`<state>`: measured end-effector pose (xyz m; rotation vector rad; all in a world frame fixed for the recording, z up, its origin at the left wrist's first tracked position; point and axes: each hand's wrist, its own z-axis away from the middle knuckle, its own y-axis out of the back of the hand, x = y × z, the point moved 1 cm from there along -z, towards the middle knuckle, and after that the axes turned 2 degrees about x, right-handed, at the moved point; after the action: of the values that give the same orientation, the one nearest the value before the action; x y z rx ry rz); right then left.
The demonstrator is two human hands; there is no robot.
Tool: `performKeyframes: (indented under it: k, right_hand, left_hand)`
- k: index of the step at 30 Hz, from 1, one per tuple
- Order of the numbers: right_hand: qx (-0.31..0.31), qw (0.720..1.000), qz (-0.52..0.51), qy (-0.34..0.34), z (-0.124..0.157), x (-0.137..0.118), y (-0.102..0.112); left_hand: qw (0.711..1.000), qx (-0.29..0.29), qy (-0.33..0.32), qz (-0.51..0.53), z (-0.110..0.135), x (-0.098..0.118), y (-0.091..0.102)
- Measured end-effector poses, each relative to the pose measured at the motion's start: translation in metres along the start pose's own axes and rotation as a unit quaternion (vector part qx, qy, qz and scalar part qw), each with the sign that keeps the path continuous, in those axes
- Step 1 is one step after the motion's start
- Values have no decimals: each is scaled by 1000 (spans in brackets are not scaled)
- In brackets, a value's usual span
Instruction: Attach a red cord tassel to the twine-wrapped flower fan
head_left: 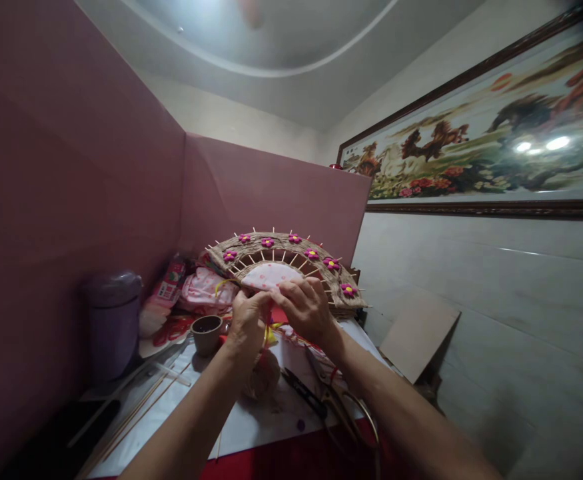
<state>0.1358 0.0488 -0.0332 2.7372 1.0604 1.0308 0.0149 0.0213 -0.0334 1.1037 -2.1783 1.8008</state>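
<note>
A half-round handmade fan (316, 272) of wooden sticks and brown twine stands tilted up above the table. Purple flowers with yellow centres (348, 290) dot its outer band, and white cloth with small pink prints (270, 275) covers its inner part. My left hand (249, 319) is closed on the fan's lower edge, thumb pointing inward. Close beside it, my right hand (307, 308) has its fingers bent over the bottom of the printed cloth, gripping the edge there. Both hands hide the spot where their fingertips meet the fan.
Below my hands lie a ball of twine (262, 375), a black-handled cutter (305, 395) and large scissors (341, 407). To the left are a brown cup (207, 335), a purple lidded container (114, 327), thin sticks (144, 410) and pink printed cloth (207, 290). Pink panels (276, 190) stand behind.
</note>
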Motion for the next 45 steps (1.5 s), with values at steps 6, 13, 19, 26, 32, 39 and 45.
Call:
performKeyframes:
  k: [6, 13, 19, 26, 32, 39, 45]
  right_hand:
    - [15, 995, -69, -66, -1, -1, -5]
    - [12, 962, -170, -215, -14, 4, -8]
    - [0, 906, -294, -304, -24, 10, -8]
    - [-62, 836, -433, -331, -29, 13, -13]
    - [-100, 789, -506, -334, -42, 28, -4]
    - [-202, 940, -232, -144, -53, 33, 10]
    - [-265, 960, -57, -67, -54, 24, 17]
  left_hand:
    - [1000, 9, 4, -17, -7, -3, 6]
    - [998, 45, 1, -49, -15, -1, 2]
    - [997, 57, 5, -61, -16, -4, 0]
    - [996, 72, 6, -50, -17, -12, 2]
    - [997, 62, 15, -49, -18, -9, 1]
    - [997, 63, 18, -48, -18, -8, 1]
    - [997, 64, 21, -38, -16, -10, 1]
